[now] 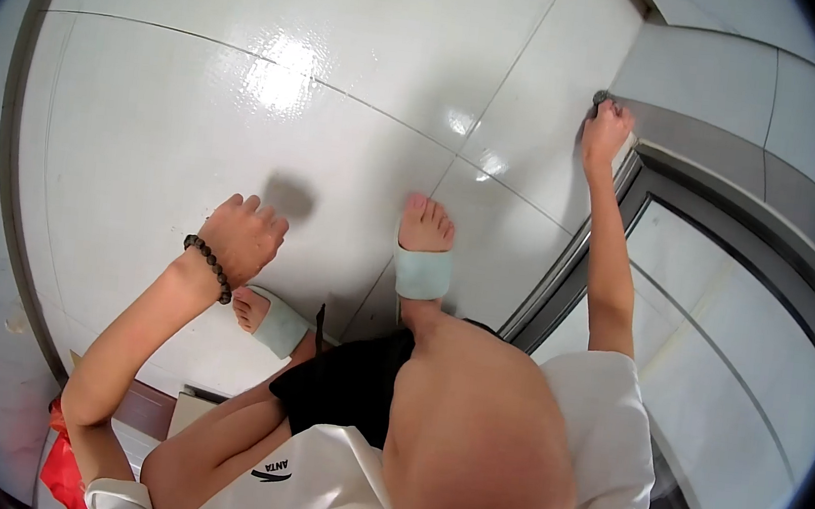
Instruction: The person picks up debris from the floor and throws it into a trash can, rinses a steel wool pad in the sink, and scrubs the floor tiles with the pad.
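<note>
My right hand [607,134] is stretched out to the upper right, its fingers closed round a small grey scouring ball [600,97], low by the wall beside the door frame. My left hand [244,235] hangs over the tiled floor [172,130] at the left, back of the hand up, with a dark beaded bracelet [208,268] on the wrist. Its fingers are curled downward, and what lies under them is hidden. The floor looks wet and shiny near the top.
My feet in pale green slippers [422,274] stand on the tiles. A metal-framed glass door [712,287] is on the right. Tiled walls [695,71] rise at the upper right and left. A red bag [67,472] lies at the lower left.
</note>
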Action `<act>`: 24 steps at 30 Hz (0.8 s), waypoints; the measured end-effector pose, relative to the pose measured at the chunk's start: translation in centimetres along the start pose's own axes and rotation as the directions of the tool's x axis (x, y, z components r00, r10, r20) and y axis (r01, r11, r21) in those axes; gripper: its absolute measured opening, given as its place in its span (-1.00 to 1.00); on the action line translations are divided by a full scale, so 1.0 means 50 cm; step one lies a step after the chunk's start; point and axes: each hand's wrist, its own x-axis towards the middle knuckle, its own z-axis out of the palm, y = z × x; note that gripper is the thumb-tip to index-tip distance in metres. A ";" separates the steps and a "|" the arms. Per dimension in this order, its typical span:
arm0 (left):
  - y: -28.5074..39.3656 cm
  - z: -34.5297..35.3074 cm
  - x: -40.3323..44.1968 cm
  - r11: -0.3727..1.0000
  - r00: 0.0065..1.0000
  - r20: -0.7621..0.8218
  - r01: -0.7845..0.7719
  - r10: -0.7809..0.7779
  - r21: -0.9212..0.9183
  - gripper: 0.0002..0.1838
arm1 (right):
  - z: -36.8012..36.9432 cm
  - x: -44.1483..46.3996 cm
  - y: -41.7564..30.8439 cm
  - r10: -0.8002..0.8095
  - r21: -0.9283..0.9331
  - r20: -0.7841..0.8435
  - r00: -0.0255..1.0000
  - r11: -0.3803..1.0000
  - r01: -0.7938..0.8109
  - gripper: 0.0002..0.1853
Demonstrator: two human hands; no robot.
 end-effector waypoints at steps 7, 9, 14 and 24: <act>-0.005 0.007 0.001 1.000 0.998 0.059 0.014 -0.015 0.014 -0.92 | -0.030 0.002 -0.016 -0.073 0.062 0.033 0.997 0.996 0.070 -0.75; -0.003 0.012 0.003 0.999 0.995 0.092 0.042 -0.042 0.005 -0.92 | -0.023 0.001 -0.033 -0.085 0.081 0.004 0.996 0.993 0.084 -0.76; -0.003 0.010 -0.004 1.000 0.996 0.082 0.026 -0.027 0.007 -0.88 | -0.006 0.072 -0.040 -0.085 -0.007 0.053 0.995 0.996 0.086 -0.78; 0.007 0.012 -0.008 0.998 0.994 0.092 0.057 -0.054 -0.024 -0.89 | 0.080 0.265 -0.025 0.052 -0.245 0.085 0.995 0.969 -0.029 -0.80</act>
